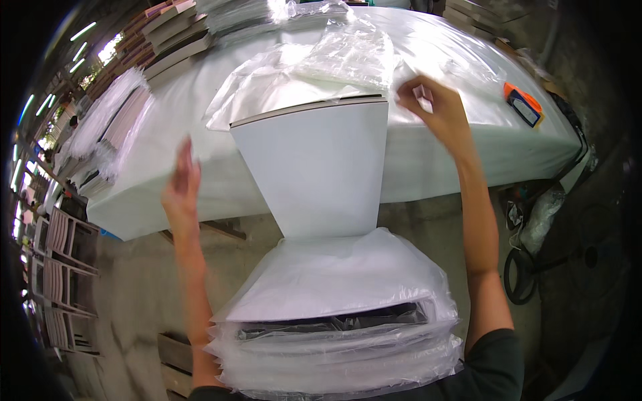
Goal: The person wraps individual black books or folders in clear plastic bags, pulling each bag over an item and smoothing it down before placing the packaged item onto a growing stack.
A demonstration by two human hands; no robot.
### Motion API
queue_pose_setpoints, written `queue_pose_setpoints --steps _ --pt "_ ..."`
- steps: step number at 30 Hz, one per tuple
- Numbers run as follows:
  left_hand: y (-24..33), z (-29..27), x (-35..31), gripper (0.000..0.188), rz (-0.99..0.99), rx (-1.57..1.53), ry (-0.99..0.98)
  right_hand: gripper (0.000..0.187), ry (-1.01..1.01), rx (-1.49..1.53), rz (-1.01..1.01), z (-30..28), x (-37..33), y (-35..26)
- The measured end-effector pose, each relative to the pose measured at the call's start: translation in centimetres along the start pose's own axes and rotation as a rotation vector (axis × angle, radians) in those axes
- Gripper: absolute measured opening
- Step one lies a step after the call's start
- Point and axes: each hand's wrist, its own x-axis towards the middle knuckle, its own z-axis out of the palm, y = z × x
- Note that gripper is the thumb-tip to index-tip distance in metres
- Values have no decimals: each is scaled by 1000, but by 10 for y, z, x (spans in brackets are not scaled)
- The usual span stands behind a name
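A white flat panel (314, 167) with a thin brownish far edge spans from the plastic-wrapped stack (341, 281) in front of me to the table's near edge. My left hand (180, 182) is raised to the left of the panel, apart from it. It is blurred, but its fingers look stretched upward with nothing in them. Just beyond the panel's far right corner, my right hand (436, 112) is closed in a pinch, thumb and forefinger forming a ring. Whatever its fingertips hold, if anything, cannot be made out. Crumpled clear plastic film (341, 57) lies beside that hand.
The table (455, 160) has a pale, shiny cover. An orange and blue tape dispenser (523, 105) sits at its right. Plastic-wrapped sheets (110, 130) lie on the left, with stacked boards (175, 33) behind. White chairs (63, 281) stand far left; a black-ringed fan (520, 275) is at right.
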Motion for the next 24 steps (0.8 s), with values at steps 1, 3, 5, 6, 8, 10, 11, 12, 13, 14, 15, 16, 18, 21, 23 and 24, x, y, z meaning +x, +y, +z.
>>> queue_pose_setpoints --steps 1,3,5,6,8,10,11,12,13,14,15,16,18,21,23,24 --pt "33 23 28 46 97 39 -49 25 -52 13 -92 -4 26 1" --pt "59 42 71 51 252 296 -262 51 -237 -72 -214 16 72 13" --pt "52 61 105 62 317 374 -461 63 -673 -65 -138 50 108 30" --pt "49 79 118 68 220 355 -563 58 -798 -99 -146 59 116 40" --pt "39 100 138 83 87 302 -741 33 -858 104 -241 73 126 47" --pt "24 109 154 101 -1 259 -915 15 -676 233 -61 81 131 49" --pt "20 115 158 106 -44 265 -951 21 -517 377 -24 78 133 52" --pt "16 122 161 109 -59 265 -943 24 -413 335 76 75 135 56" --pt "11 129 164 111 -75 266 -936 29 -307 293 174 72 138 59" --pt "6 137 167 111 -71 265 -937 29 -304 291 174 71 139 62" --pt "-3 142 169 98 -51 294 -871 31 -222 285 230 73 140 63" --pt "-10 146 172 86 -27 322 -802 34 -138 276 283 74 141 63" --pt "-19 150 191 70 -103 329 -849 34 -86 358 271 78 145 67" --pt "-27 145 207 46 -163 381 -892 36 3 482 265 83 151 64" --pt "-8 151 207 51 -105 124 -913 36 56 502 283 76 151 68" --pt "0 151 208 52 -103 17 -909 36 93 505 259 75 154 67"
